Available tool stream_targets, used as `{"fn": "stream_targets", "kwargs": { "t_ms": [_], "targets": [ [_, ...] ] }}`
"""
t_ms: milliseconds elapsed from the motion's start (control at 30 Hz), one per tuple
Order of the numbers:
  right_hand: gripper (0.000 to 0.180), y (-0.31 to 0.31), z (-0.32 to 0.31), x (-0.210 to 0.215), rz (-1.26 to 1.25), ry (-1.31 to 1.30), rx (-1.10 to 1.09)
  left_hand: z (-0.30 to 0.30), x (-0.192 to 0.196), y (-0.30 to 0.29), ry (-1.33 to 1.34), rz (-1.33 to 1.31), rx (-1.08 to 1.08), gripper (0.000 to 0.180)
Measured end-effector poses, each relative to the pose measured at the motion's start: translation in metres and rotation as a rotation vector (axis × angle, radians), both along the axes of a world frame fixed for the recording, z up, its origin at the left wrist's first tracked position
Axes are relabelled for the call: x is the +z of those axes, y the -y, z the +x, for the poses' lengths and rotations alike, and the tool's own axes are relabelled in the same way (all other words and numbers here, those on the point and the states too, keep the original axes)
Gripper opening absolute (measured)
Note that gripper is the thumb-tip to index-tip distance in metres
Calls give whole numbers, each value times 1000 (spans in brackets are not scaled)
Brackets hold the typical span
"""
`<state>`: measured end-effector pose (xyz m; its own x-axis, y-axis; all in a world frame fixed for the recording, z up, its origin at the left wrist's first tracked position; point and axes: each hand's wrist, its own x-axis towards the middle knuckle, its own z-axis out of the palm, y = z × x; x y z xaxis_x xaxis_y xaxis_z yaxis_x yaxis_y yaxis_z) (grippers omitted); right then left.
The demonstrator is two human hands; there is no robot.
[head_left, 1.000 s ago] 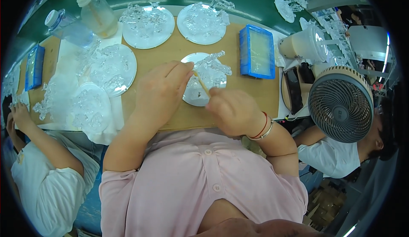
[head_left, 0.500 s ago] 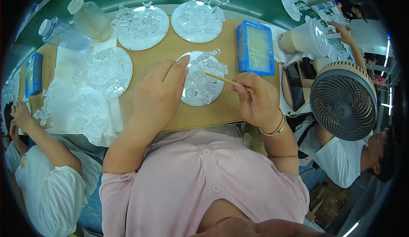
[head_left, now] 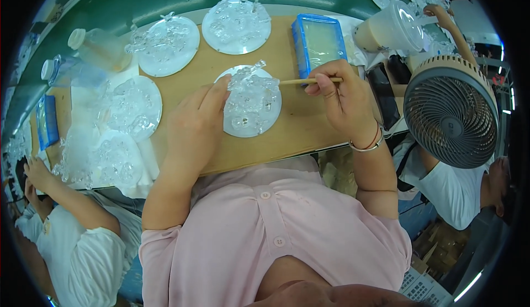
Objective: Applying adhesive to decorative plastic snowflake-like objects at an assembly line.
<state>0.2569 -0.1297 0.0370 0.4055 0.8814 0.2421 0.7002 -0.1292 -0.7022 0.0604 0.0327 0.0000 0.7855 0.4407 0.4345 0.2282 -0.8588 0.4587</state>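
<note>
**My bench right now, all built around one white plate [head_left: 255,133]**

Going left to right, that plate is the marker. Well off to its left are two capped bottles [head_left: 110,52]. Nearer on that side, two loaded plates [head_left: 156,120] sit on a white sheet, probably so the clear stuff doesn't scuff. My left hand [head_left: 193,123] is at the plate's upper-left edge, fingers close together and slightly bent, I'd guess to keep it from sliding. Thumb's hidden, so can't tell if it's pinching anything. The plate's right in front of me, heaped with clear pieces [head_left: 248,98]. Just right of it, my right hand [head_left: 349,100] is closed in a pinch on a wooden stick [head_left: 294,81], gripped toward the back, likely so my knuckles don't block the view. Can't tell if the tip touches. Blue tray [head_left: 300,46] is near the plate's upper right, handy spot. Fan [head_left: 450,114] is well right, presumably for the heat.
</note>
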Motion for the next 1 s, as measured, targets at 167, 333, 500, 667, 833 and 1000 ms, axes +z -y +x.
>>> {"fn": "stream_targets", "kwargs": {
  "t_ms": [167, 333, 500, 667, 833, 1000],
  "targets": [
    [10, 19, 0, -15, 125, 11, 10, 2, -3, 0, 11, 52, 30, 31],
    [4, 40, -7, -14, 160, 160, 90, 1, -8, -1, -25, 111, 38, 28],
    [4, 35, -8, -20, 236, 223, 95, 3, -8, -1, -36, 116, 55, 24],
    [5, 52, -18, -15, 248, 149, 167, 0, -9, 1, -24, 127, 72, 19],
    [5, 60, -25, -20, 207, 137, 106, -5, -9, 9, -74, 186, 123, 18],
    [6, 52, -33, -35, 322, 98, 112, -13, -4, 16, -75, 214, 100, 19]
  ]
}}
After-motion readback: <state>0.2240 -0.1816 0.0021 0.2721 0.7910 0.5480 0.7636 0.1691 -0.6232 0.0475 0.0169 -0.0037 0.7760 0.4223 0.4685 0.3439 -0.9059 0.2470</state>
